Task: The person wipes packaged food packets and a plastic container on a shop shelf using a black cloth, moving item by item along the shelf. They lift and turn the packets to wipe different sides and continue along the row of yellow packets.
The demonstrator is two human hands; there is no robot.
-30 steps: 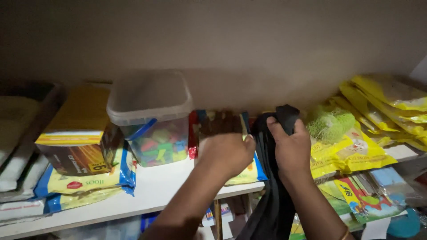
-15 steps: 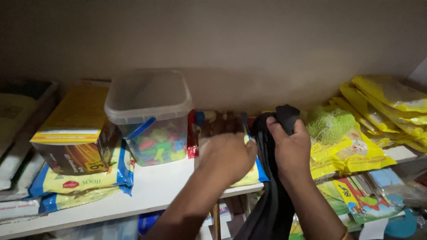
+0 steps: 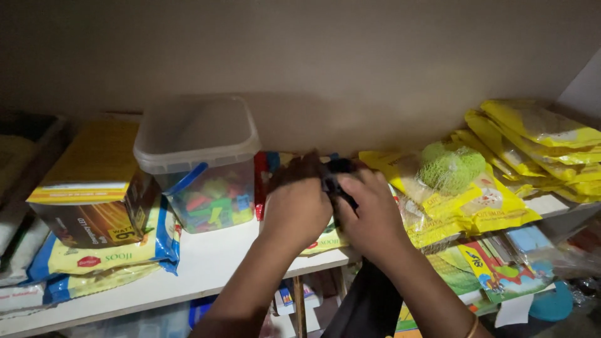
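Cloth [image 3: 341, 172]: black, plain. Tub [image 3: 199, 164]: clear, translucent whitish lid, blue handle; contents multicoloured – red, green, blue, yellow. Box [image 3: 94, 181]: yellow top, dark brown sides. Packets [image 3: 538, 128]: yellow. Netted bundle [image 3: 452, 166]: green. Shelf [image 3: 188, 269]: white. Wall [image 3: 313, 56]: beige.

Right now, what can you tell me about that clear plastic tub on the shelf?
The clear plastic tub is squarish with rounded corners and a cloudy, see-through snap-on lid, shut. A blue handle lies slanted down its front. Inside is a jumble of small bright pieces in red, green, yellow and blue. It stands upright on the white shelf, beside a yellow and brown box, its base partly on a blue and yellow packet. Neither hand touches it.
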